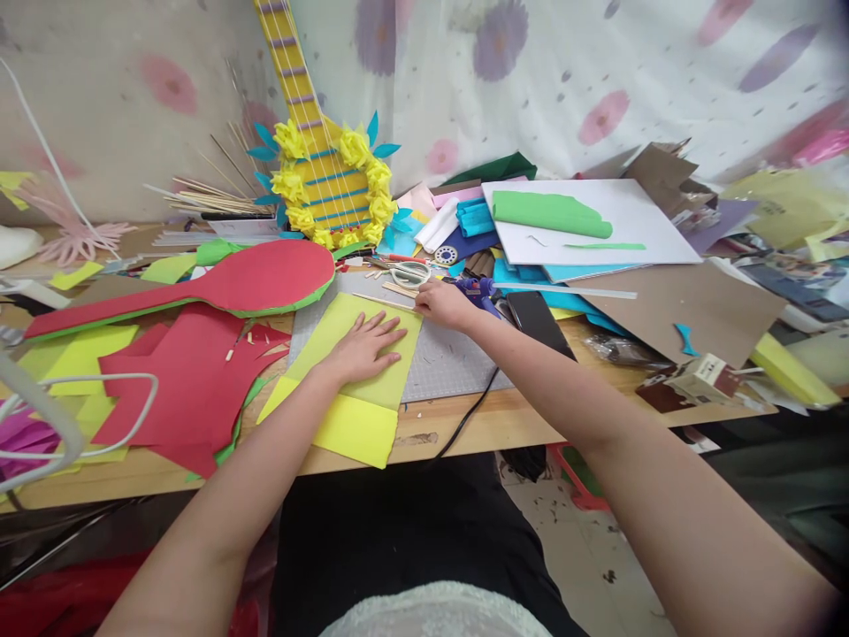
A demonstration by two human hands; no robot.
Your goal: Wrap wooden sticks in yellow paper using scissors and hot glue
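Note:
My left hand (pixel 364 349) lies flat with fingers spread on a sheet of yellow crepe paper (pixel 362 433), whose near end hangs over the table's front edge. At the paper's far right corner, the fingers of my right hand (pixel 446 303) are pinched at the end of a thin wooden stick (pixel 383 302), which runs along the paper's far edge. Just behind that hand are scissors (pixel 409 274) with pale handles. A blue glue gun (pixel 478 288) with a long clear glue stick lies right beside it, partly hidden by the hand. Under the paper is a grey cutting mat (pixel 451 367).
A red guitar-shaped cutout (pixel 271 276) with a green edge lies left, over red scraps (pixel 182 389). A yellow paper guitar (pixel 332 190) with flowers leans at the back. A black phone (pixel 539 320), white board (pixel 597 217) and brown cardboard (pixel 690 305) lie right.

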